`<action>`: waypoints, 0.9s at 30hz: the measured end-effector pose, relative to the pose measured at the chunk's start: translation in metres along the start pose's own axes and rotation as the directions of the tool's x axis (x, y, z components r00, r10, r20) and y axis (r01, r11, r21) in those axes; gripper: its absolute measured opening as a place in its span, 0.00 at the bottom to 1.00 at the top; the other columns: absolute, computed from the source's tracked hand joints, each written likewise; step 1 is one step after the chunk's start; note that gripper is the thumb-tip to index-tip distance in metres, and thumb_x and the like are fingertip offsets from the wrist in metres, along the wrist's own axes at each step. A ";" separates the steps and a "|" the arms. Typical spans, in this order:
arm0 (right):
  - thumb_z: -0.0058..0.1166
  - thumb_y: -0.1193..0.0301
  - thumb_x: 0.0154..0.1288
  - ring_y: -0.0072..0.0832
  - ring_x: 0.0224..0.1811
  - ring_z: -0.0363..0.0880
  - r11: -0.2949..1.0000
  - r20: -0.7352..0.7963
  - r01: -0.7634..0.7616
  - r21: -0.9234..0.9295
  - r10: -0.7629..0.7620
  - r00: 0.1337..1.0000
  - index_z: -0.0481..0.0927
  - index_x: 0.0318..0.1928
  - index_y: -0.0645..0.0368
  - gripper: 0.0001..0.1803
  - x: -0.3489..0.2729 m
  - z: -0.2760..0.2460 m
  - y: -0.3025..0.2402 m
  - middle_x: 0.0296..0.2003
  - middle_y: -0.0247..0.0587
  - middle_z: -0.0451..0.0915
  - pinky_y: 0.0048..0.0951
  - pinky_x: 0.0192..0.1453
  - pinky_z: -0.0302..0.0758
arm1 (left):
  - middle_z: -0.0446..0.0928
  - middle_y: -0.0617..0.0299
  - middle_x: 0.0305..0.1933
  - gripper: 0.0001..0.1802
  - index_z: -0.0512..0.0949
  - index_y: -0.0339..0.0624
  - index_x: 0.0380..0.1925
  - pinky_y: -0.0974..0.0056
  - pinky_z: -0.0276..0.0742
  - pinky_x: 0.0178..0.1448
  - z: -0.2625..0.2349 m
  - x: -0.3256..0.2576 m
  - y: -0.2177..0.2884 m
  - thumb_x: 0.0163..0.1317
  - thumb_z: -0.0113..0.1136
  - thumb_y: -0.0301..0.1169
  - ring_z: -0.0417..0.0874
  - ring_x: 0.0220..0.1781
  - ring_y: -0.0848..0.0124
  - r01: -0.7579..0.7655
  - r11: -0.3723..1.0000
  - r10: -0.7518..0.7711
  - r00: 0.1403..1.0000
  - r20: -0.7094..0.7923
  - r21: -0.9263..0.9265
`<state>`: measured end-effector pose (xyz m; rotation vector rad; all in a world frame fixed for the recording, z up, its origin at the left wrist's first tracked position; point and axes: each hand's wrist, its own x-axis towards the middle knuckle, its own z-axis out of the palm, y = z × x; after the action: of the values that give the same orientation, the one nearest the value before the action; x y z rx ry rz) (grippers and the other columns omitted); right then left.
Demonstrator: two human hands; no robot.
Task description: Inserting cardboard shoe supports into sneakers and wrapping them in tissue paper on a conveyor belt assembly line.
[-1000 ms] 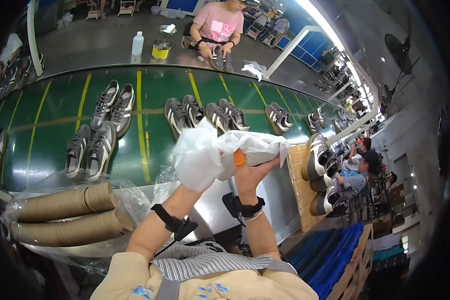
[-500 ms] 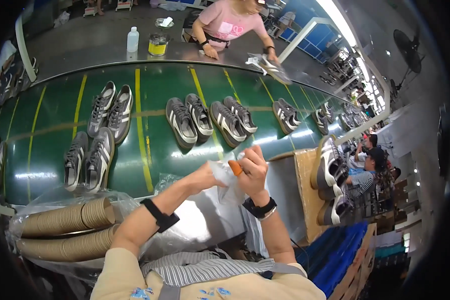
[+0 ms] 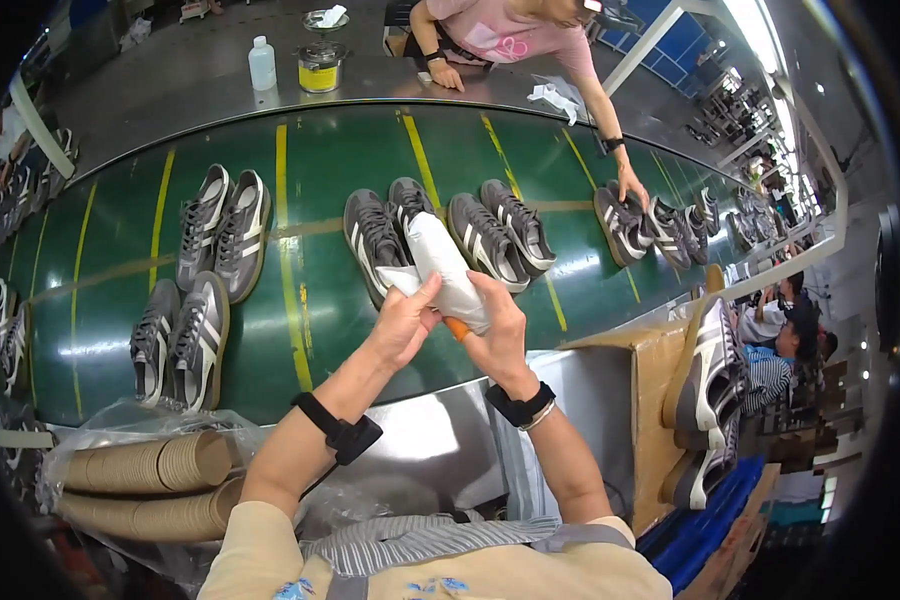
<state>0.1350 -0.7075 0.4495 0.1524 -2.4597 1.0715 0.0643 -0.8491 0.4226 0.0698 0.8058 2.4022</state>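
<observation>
Both my hands grip an elongated bundle of white tissue paper (image 3: 444, 265), raised over the near side of the green conveyor belt (image 3: 315, 270). My left hand (image 3: 402, 325) pinches its left side with the thumb on top. My right hand (image 3: 495, 325) is closed on the right side of its lower end, and an orange finger cover (image 3: 457, 329) shows there. Behind the bundle stands a pair of grey shoes with white stripes (image 3: 375, 235), partly hidden by it. Another grey pair (image 3: 490, 235) is just to the right.
More grey shoes (image 3: 198, 330) stand at the left on the belt. Stacked brown cardboard inserts (image 3: 140, 465) lie in clear plastic at the near left. A cardboard box (image 3: 660, 400) with shoes (image 3: 705, 385) against it is at right. Opposite, a person in pink (image 3: 510, 40) touches shoes.
The crumpled white tissue is now a smooth long bundle, raised farther over the belt by both hands. The person opposite has set a shoe down on the belt.
</observation>
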 end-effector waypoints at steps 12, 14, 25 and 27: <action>0.65 0.73 0.41 0.39 0.38 0.85 0.836 0.313 -0.537 -0.117 0.544 0.778 0.83 0.44 0.65 0.24 0.067 -0.014 0.114 0.34 0.54 0.84 0.35 0.46 0.78 | 0.70 0.41 0.53 0.32 0.62 0.39 0.54 0.44 0.73 0.56 -0.089 0.178 -0.006 0.49 0.65 0.24 0.73 0.56 0.40 -0.168 -0.268 0.118 0.972 0.205 0.949; 0.67 0.71 0.40 0.44 0.39 0.85 0.795 0.432 -0.557 -0.241 0.602 0.671 0.82 0.43 0.68 0.24 0.093 -0.011 0.120 0.34 0.57 0.84 0.37 0.46 0.79 | 0.76 0.42 0.43 0.22 0.65 0.39 0.46 0.45 0.75 0.45 -0.096 0.184 0.009 0.55 0.63 0.33 0.78 0.43 0.40 -0.322 -0.392 0.157 0.900 0.407 0.862; 0.58 0.64 0.61 0.57 0.40 0.79 0.934 0.543 0.094 -0.344 0.116 0.832 0.65 0.45 0.67 0.22 0.103 0.072 0.161 0.35 0.63 0.78 0.50 0.44 0.74 | 0.74 0.56 0.46 0.17 0.73 0.41 0.43 0.54 0.77 0.49 -0.105 0.153 0.082 0.53 0.65 0.30 0.78 0.48 0.55 -0.466 -0.417 0.114 0.825 0.553 0.781; 0.58 0.64 0.61 0.55 0.37 0.78 0.827 0.473 0.195 -0.528 0.095 0.876 0.65 0.43 0.66 0.21 0.101 0.087 0.179 0.34 0.59 0.78 0.50 0.43 0.72 | 0.74 0.56 0.45 0.16 0.73 0.41 0.41 0.55 0.76 0.48 -0.109 0.116 0.111 0.52 0.65 0.29 0.78 0.47 0.55 -0.391 -0.435 0.086 0.878 0.470 0.811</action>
<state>-0.0348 -0.6382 0.3233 0.3281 -3.0877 0.2412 -0.1140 -0.9139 0.3810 1.3291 2.7864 0.9410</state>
